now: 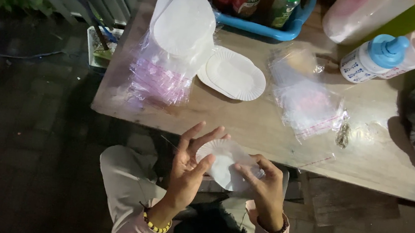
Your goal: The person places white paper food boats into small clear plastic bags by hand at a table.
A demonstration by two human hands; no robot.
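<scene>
Paper plate (223, 164) in a clear bag, held above my lap just off the wooden table (246, 124): my left hand (188, 171) steadies it with fingers spread, my right hand (263, 190) pinches its edge, seemingly mid-bagging, sealing likely next.

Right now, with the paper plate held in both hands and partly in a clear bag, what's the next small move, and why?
Probably push the paper plate deeper into the clear bag. The right hand pinches the bag at the plate's right edge, the left hand steadies the other side with fingers spread, and most of the plate looks uncovered.
</scene>
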